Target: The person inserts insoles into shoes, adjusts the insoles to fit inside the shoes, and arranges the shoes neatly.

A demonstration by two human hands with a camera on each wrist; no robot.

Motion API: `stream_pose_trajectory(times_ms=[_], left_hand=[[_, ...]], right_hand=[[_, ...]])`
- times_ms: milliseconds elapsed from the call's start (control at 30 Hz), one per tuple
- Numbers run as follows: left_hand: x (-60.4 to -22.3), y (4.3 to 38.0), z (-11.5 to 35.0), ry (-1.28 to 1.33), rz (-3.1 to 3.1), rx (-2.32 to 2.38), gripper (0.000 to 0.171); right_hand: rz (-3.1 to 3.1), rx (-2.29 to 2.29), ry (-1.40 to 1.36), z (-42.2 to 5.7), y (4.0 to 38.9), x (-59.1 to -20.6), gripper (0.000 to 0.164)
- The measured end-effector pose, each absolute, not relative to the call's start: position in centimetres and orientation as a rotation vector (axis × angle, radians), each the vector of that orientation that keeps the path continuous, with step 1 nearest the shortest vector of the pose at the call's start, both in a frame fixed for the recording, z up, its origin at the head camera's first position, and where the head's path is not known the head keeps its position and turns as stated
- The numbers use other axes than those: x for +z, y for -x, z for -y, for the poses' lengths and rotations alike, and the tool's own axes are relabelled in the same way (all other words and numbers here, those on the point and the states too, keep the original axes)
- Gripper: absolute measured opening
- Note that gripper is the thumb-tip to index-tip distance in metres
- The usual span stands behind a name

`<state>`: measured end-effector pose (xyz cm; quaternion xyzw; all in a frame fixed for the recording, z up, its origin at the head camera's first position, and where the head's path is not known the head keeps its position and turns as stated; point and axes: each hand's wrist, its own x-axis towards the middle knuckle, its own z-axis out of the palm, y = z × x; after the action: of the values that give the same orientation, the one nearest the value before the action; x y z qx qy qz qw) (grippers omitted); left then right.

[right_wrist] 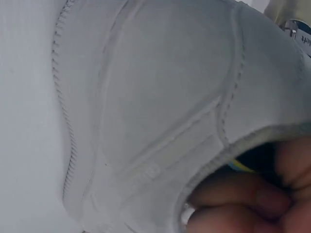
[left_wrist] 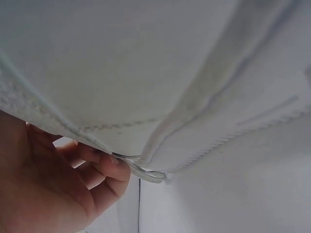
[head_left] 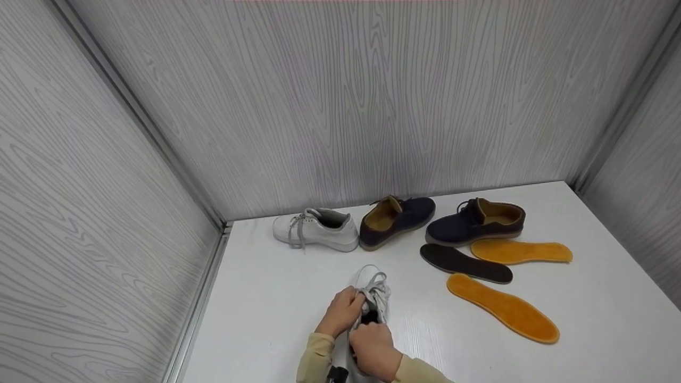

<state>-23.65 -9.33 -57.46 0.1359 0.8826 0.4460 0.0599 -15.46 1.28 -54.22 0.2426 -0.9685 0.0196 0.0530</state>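
A white lace-up sneaker [head_left: 370,277] stands on the table, toe pointing away from me. My left hand [head_left: 343,310] grips its upper beside the tongue and laces, with fingertips at the lace edge in the left wrist view. At the sneaker's opening, my right hand [head_left: 372,346] has its fingers curled inside. Those fingers [right_wrist: 233,199] are around a dark insole [right_wrist: 262,158] with a thin yellow-and-blue mark, mostly hidden by the hand and the shoe's collar. The dark piece also shows ahead of the knuckles in the head view.
The other white sneaker [head_left: 319,229] lies along the back wall, beside two navy shoes [head_left: 412,215] with tan linings. To the right are a dark brown insole [head_left: 465,262] and two orange insoles [head_left: 508,308]. Grey wood-grain panels [head_left: 346,106] enclose the table.
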Motion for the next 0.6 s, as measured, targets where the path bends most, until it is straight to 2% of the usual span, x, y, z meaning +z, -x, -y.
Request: stream_pose_trajectory(times_ms=[367, 600], left_hand=[[-57.7, 23.7, 9.1, -0.441, -2.665, 1.353, 0.028], [-57.6, 24.0, 9.2, -0.405, -2.670, 1.308, 0.029]], right_hand=[[2.673, -0.034, -0.572, -0.8, 16.1, -56.6, 0.025], [2.690, -0.085, -0.818, -1.6, 15.9, -55.2, 0.029]])
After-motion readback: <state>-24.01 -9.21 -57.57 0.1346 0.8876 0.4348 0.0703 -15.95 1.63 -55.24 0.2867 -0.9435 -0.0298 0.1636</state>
